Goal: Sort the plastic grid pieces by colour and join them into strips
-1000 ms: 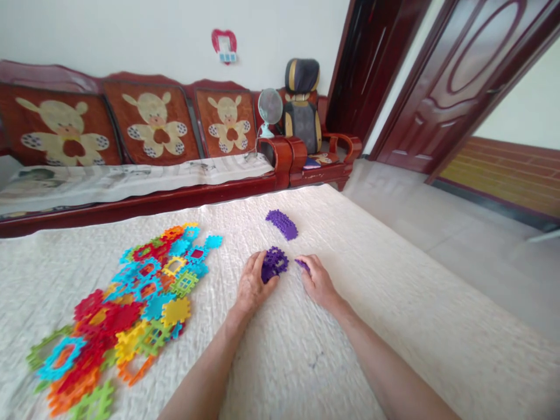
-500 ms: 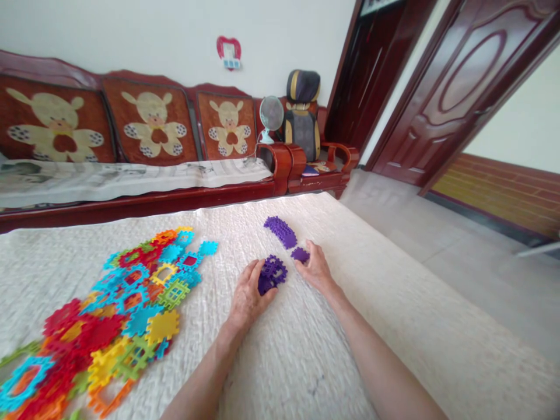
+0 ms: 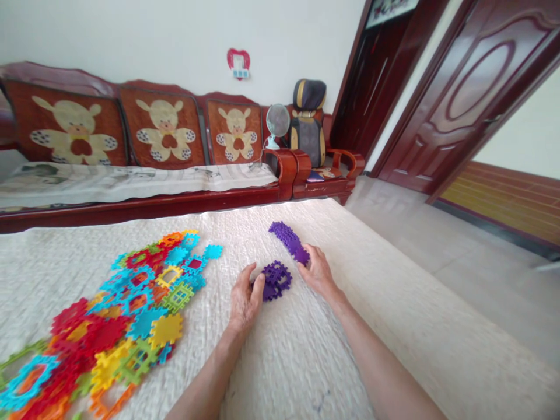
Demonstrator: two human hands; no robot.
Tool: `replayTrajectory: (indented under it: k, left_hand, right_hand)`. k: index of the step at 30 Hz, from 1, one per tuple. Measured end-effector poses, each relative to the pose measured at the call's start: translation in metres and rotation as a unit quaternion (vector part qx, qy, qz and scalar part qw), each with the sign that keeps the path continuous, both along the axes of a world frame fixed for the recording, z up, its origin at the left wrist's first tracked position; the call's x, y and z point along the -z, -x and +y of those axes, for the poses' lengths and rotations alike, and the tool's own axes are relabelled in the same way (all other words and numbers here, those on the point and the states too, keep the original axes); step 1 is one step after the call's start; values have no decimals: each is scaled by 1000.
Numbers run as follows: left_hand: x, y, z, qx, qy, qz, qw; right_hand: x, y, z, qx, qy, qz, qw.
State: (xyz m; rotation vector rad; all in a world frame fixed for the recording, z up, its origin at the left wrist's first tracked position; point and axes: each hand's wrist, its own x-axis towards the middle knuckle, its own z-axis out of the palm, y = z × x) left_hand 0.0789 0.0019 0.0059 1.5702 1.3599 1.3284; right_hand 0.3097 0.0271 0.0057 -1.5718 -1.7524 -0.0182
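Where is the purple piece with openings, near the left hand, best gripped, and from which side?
Probably the purple piece with openings is best pinched by its toothed right rim, coming from the right: the left hand crowds the left side, while the right rim faces cream cloth. The projecting teeth should give some purchase.

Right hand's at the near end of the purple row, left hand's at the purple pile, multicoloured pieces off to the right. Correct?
Not quite: the head view shows the multicoloured pieces to the left of the left hand. The rest stands.
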Motion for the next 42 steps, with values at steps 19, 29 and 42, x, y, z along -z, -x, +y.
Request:
replayTrajectory:
  k: [19,29,42]
  left_hand:
    - [3,0,0,-2,24,-5,1000]
    - [10,1,7,-27,-10,6,1000]
    - [5,0,5,-18,-19,29,999]
  right_hand:
    - [-1,10,24,-70,-72,25,995]
    - [-18,39,6,-123,86,8,989]
    - [-12,46,11,-78,162,26,983]
